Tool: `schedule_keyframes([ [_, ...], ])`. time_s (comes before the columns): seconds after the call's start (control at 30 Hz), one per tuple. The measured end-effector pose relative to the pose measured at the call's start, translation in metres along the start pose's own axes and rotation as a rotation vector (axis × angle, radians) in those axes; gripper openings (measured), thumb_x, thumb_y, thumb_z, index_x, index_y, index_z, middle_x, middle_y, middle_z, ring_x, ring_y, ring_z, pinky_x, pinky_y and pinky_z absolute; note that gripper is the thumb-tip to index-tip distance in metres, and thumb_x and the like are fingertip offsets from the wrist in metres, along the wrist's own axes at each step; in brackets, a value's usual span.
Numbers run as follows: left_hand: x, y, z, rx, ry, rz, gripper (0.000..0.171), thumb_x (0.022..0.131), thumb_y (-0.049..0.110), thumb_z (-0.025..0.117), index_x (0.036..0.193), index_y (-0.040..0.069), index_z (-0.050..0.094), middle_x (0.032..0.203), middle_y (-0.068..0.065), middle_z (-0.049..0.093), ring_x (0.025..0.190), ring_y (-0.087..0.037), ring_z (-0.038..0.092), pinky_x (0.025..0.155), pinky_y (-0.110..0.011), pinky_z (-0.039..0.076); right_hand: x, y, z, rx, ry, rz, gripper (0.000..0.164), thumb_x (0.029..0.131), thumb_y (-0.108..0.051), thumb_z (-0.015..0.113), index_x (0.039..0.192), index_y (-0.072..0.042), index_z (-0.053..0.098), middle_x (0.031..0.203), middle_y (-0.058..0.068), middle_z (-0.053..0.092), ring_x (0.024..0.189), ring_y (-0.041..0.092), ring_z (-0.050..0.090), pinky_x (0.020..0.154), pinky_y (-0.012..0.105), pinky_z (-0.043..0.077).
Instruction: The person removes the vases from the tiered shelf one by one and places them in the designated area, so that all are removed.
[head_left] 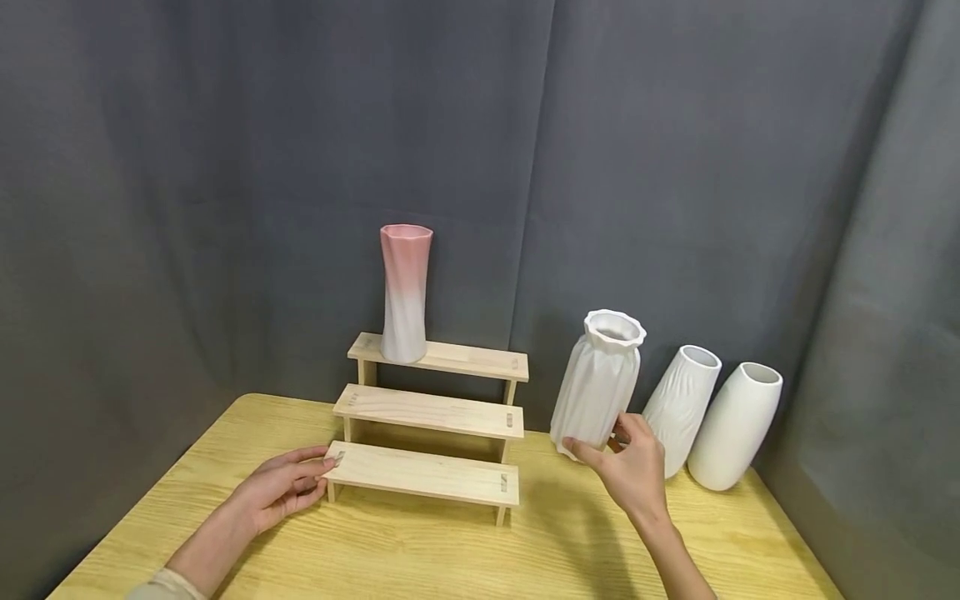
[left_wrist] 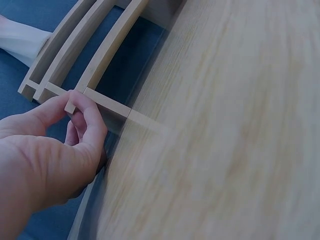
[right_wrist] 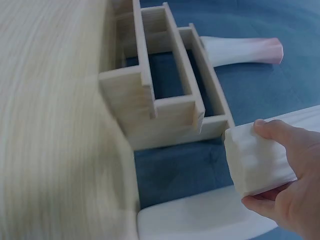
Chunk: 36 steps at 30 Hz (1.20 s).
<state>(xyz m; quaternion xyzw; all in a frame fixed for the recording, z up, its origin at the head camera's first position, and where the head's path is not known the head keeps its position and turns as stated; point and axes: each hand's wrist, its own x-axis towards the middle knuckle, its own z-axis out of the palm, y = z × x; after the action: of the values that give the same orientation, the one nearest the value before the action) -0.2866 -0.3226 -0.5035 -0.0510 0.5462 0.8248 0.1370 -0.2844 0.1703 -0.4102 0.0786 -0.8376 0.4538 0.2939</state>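
Observation:
My left hand (head_left: 281, 487) pinches the left end of the lowest step of a three-tier wooden stand (head_left: 423, 473), thumb above and fingers below. In the left wrist view the same hand (left_wrist: 60, 145) has thumb and fingertip on the board's end. Off to the right, my right hand (head_left: 633, 462) grips a white pleated vase (head_left: 600, 383) with a ruffled rim near its base, the vase leaning slightly. The right wrist view shows the thumb and fingers of that hand (right_wrist: 295, 170) around the bottom of the vase (right_wrist: 255, 160).
A pink-and-white twisted vase (head_left: 406, 292) stands on the top tier, toward its left end. Behind the right hand are a white textured vase (head_left: 681, 412) and a smooth white vase (head_left: 735, 427). A grey curtain (head_left: 300, 167) hangs behind the wooden table (head_left: 390, 567).

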Motion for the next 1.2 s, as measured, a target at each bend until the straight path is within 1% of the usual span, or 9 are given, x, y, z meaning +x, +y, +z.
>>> schedule_keyframes([
  [0.07,0.001,0.001,0.000,-0.013,0.003,-0.001,0.065,0.099,0.004,0.068,0.153,-0.004,0.032,0.110,-0.014,0.061,0.084,-0.012,0.064,0.080,-0.025,0.057,0.000,0.006,-0.004,-0.017,-0.002,0.015,0.057,0.068,-0.021,0.098,0.116,-0.007,0.072,0.105,0.007,0.062,0.094,0.024,0.066,0.083,0.047,0.059],
  [0.23,-0.002,0.001,-0.002,-0.019,-0.009,-0.013,0.059,0.100,0.005,0.067,0.151,-0.002,0.037,0.113,-0.012,0.060,0.089,-0.013,0.063,0.082,-0.026,0.057,-0.005,0.020,-0.007,0.010,-0.025,0.072,0.058,0.066,-0.017,0.098,0.115,-0.005,0.072,0.106,0.008,0.062,0.097,0.023,0.065,0.085,0.042,0.059],
  [0.4,-0.006,0.003,-0.005,-0.003,-0.005,-0.028,0.068,0.101,0.007,0.067,0.156,-0.002,0.028,0.112,-0.011,0.059,0.086,-0.010,0.061,0.082,-0.025,0.057,-0.012,0.032,-0.004,-0.003,-0.020,0.086,0.057,0.064,-0.015,0.099,0.113,-0.006,0.071,0.106,0.008,0.063,0.096,0.021,0.064,0.083,0.035,0.059],
  [0.5,-0.005,0.005,-0.004,-0.003,-0.025,-0.026,0.072,0.101,0.007,0.066,0.157,-0.003,0.022,0.113,-0.011,0.059,0.084,-0.009,0.060,0.083,-0.024,0.056,-0.012,0.039,-0.004,-0.016,0.001,0.079,0.055,0.064,-0.015,0.099,0.111,-0.006,0.071,0.106,0.009,0.064,0.094,0.021,0.065,0.081,0.037,0.060],
  [0.73,-0.001,0.004,0.000,-0.010,-0.034,-0.032,0.058,0.101,0.005,0.065,0.150,0.000,0.034,0.113,-0.011,0.060,0.087,-0.011,0.062,0.082,-0.024,0.056,-0.009,0.062,-0.009,-0.078,0.037,0.113,0.053,0.065,-0.021,0.098,0.108,-0.005,0.071,0.107,0.012,0.067,0.096,0.027,0.067,0.082,0.046,0.059],
  [0.8,-0.001,0.005,0.000,-0.012,-0.034,-0.032,0.057,0.101,0.005,0.065,0.150,0.000,0.035,0.113,-0.011,0.060,0.087,-0.011,0.062,0.082,-0.024,0.056,-0.008,0.067,-0.010,-0.094,0.045,0.122,0.053,0.065,-0.021,0.098,0.107,-0.004,0.071,0.107,0.013,0.068,0.096,0.029,0.068,0.082,0.047,0.058],
  [0.87,-0.001,0.006,0.000,-0.011,-0.046,-0.030,0.061,0.102,0.005,0.064,0.152,-0.001,0.030,0.113,-0.011,0.060,0.087,-0.011,0.061,0.083,-0.024,0.056,-0.008,0.071,-0.010,-0.115,0.050,0.135,0.051,0.065,-0.022,0.098,0.106,-0.004,0.071,0.105,0.013,0.069,0.095,0.029,0.068,0.081,0.046,0.057],
  [1.03,-0.001,0.006,-0.001,-0.011,-0.058,-0.026,0.070,0.103,0.004,0.062,0.157,-0.003,0.019,0.109,-0.010,0.059,0.079,-0.008,0.058,0.082,-0.025,0.056,-0.009,0.075,-0.012,-0.153,0.010,0.175,0.054,0.067,-0.027,0.097,0.107,-0.004,0.070,0.106,0.015,0.069,0.097,0.030,0.067,0.082,0.044,0.053],
  [1.2,0.000,0.003,-0.002,-0.024,-0.065,-0.027,0.067,0.103,0.003,0.062,0.156,-0.002,0.022,0.109,-0.010,0.061,0.079,-0.008,0.058,0.082,-0.025,0.056,-0.007,0.075,-0.020,-0.190,-0.037,0.182,0.057,0.066,-0.028,0.097,0.109,-0.001,0.069,0.105,0.017,0.070,0.097,0.032,0.067,0.083,0.045,0.053],
])
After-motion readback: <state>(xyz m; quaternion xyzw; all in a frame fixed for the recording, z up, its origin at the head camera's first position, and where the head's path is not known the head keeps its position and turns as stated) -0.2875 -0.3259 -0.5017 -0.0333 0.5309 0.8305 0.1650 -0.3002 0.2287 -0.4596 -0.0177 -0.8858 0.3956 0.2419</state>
